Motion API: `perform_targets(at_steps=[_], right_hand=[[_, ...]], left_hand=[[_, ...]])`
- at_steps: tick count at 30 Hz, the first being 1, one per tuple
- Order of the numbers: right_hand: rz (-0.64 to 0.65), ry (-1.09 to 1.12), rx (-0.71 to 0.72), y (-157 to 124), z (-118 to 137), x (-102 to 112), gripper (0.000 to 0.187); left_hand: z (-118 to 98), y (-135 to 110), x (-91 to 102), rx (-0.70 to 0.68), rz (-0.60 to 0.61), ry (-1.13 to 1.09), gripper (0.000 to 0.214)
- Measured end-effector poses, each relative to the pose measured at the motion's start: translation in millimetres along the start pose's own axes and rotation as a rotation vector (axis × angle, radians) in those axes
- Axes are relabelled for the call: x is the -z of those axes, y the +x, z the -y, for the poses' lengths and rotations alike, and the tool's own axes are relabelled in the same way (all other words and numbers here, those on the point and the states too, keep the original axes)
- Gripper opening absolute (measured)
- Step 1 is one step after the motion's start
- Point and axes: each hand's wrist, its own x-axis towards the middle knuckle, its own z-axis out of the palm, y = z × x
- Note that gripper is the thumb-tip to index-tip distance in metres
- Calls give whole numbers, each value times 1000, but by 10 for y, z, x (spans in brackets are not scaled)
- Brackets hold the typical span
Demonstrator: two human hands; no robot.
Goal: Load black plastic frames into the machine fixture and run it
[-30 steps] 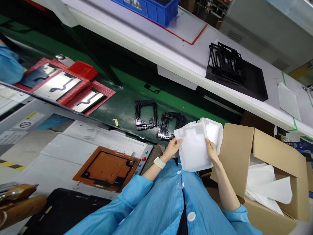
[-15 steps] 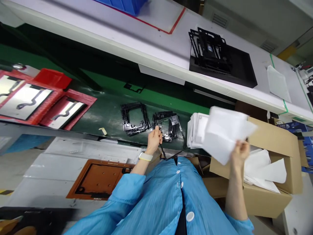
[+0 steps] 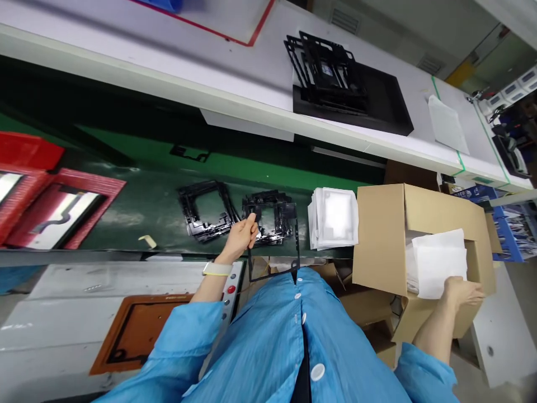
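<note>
The left hand pinches 1 frame by its side, probably to spare its thin bars, partly beyond the bench. Beside the open box, likely set for easy reach, the right hand meets a sheet, fingers curled; whether gripping, I cannot tell.

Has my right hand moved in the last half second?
Yes. Judged against the cardboard box, the right hand has moved rightward in the view, from the opening's left edge to its near right side.
</note>
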Motion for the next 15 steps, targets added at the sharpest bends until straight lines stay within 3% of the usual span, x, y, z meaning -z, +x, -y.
perform_targets(at_steps=[1, 3, 5, 6, 7, 9, 12, 14, 15], right_hand=[[-40, 16, -20, -139, 226, 48, 55], [11, 193, 158, -543, 838, 195, 54], [377, 474, 421, -1103, 1567, 378, 47], [674, 583, 597, -1418, 1928, 462, 47], [960, 672, 773, -1735, 2258, 528, 49], [1325, 801, 1053, -2309, 2765, 579, 63], [1591, 865, 1220, -2855, 3056, 437, 41], [1700, 873, 1148, -2967, 2991, 230, 34], [1721, 875, 1045, -2959, 2912, 101, 34]], left_hand=[[-64, -28, 2, -18, 38, 75, 63], [-218, -94, -23, -69, 143, 259, 64], [-385, -171, -103, -156, 275, 455, 67], [-460, -214, -163, -211, 341, 546, 68], [-524, -262, -231, -265, 401, 633, 68], [-607, -369, -372, -343, 493, 793, 66], [-621, -563, -536, -435, 450, 948, 53], [-584, -710, -586, -552, 265, 933, 32], [-555, -787, -589, -624, 137, 892, 22]])
